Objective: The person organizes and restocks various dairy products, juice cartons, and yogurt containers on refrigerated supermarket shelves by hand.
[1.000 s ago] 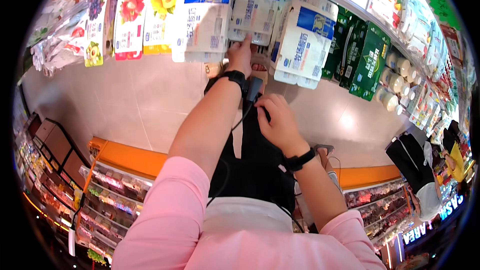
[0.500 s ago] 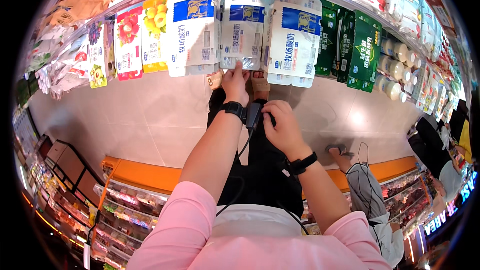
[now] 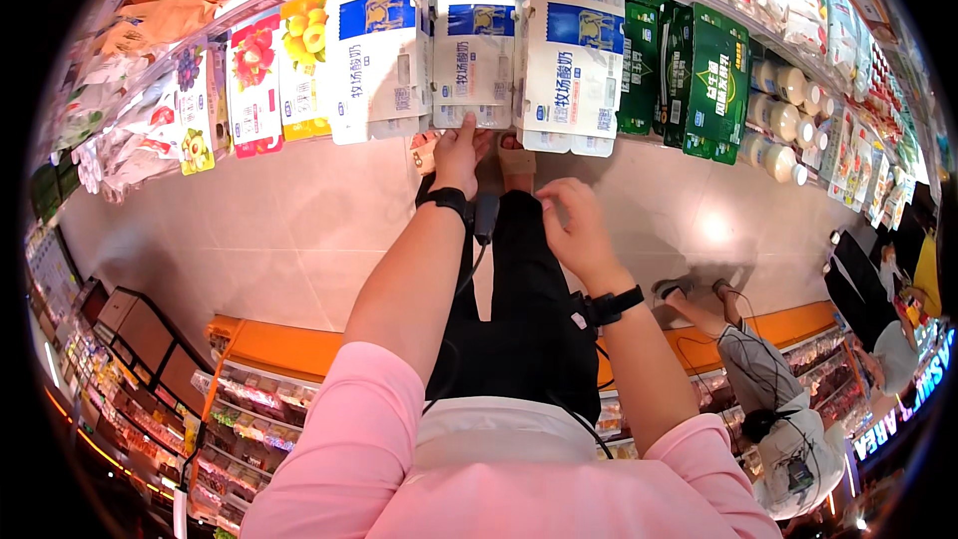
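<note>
The left hand has its thumb on the near edge of a white-and-blue pack, its fingers partly hidden below, so whether they pinch the pack cannot be told. That pack sits in the row between 2 larger white packs, the left one and the right one; contact is made, and the pack appears to be in line with them, not lifted out. The right hand hangs apart, loosely curled, thumb and forefinger parted, with nothing visible between them.
</note>
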The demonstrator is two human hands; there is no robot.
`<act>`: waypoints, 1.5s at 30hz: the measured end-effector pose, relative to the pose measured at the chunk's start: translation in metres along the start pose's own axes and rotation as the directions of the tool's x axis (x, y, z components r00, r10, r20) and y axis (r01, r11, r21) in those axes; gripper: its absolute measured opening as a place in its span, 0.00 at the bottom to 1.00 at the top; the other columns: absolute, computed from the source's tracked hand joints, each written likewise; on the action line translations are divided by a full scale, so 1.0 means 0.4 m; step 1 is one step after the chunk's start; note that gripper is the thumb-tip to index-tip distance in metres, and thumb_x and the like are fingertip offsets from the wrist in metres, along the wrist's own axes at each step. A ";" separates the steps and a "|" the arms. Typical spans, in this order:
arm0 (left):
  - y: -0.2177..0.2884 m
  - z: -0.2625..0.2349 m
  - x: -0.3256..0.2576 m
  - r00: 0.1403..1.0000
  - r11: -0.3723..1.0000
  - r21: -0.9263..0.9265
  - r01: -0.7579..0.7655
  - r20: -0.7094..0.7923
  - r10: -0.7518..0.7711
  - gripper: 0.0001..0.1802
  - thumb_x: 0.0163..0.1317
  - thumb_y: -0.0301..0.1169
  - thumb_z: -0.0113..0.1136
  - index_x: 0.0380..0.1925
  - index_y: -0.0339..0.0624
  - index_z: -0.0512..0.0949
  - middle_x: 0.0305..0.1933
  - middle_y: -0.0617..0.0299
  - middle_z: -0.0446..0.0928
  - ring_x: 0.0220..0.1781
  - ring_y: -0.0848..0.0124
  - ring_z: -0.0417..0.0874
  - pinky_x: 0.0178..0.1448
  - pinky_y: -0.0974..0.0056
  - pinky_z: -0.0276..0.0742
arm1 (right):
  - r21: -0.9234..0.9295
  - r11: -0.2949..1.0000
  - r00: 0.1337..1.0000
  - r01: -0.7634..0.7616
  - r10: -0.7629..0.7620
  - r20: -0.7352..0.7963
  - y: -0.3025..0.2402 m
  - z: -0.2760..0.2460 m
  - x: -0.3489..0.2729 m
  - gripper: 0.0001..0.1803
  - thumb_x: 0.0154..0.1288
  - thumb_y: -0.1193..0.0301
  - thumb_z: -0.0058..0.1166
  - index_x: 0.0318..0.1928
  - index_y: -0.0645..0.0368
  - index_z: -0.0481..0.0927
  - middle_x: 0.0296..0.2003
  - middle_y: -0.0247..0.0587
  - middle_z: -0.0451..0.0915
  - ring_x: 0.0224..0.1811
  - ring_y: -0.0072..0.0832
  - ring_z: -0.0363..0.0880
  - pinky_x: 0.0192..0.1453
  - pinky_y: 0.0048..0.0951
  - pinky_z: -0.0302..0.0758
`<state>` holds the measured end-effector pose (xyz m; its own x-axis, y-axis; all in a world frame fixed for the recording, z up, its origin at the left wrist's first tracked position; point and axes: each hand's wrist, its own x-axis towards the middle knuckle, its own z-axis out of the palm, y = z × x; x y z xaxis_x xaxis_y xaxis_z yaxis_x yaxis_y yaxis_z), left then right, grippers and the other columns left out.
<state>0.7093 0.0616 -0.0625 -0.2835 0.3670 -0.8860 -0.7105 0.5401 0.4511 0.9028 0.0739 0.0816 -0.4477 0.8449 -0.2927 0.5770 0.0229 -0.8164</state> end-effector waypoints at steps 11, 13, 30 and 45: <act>0.031 -0.016 -0.044 0.989 0.961 0.248 0.124 0.049 -0.140 0.16 0.74 0.44 0.55 0.49 0.43 0.75 0.45 0.62 0.80 0.47 0.71 0.83 0.48 0.66 0.79 | -0.506 0.843 0.909 0.182 -0.340 -0.240 -0.024 -0.077 0.233 0.23 0.64 0.67 0.57 0.59 0.58 0.77 0.63 0.51 0.72 0.67 0.53 0.67 0.67 0.52 0.66; 0.023 0.000 -0.072 0.987 0.927 0.364 0.088 0.093 -0.131 0.16 0.75 0.42 0.54 0.49 0.41 0.76 0.44 0.61 0.81 0.45 0.72 0.82 0.47 0.67 0.78 | -0.602 0.799 0.961 -0.007 -0.162 -0.226 0.042 -0.058 0.276 0.38 0.67 0.53 0.53 0.73 0.55 0.64 0.75 0.54 0.56 0.78 0.58 0.49 0.76 0.61 0.51; 0.159 0.367 -0.157 0.855 0.871 0.229 -0.435 0.409 0.319 0.32 0.66 0.32 0.67 0.66 0.38 0.66 0.60 0.55 0.77 0.59 0.67 0.79 0.62 0.63 0.76 | 0.570 0.753 0.902 -0.329 0.429 -0.045 0.122 -0.190 0.327 0.38 0.60 0.66 0.70 0.67 0.65 0.69 0.54 0.49 0.82 0.54 0.30 0.82 0.58 0.30 0.77; 0.303 0.297 -0.191 0.908 0.713 0.562 -0.419 0.256 0.331 0.33 0.69 0.28 0.59 0.71 0.33 0.59 0.66 0.51 0.73 0.66 0.65 0.73 0.69 0.61 0.69 | 0.450 0.890 0.985 -0.078 0.139 -0.105 0.068 -0.080 0.391 0.48 0.59 0.68 0.64 0.74 0.71 0.53 0.69 0.67 0.64 0.73 0.53 0.64 0.74 0.37 0.63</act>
<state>0.7214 0.1891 0.0725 -0.3280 0.7062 -0.6275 -0.0264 0.6571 0.7533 0.8701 0.2238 0.0294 -0.2885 0.8914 -0.3496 0.2410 -0.2858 -0.9275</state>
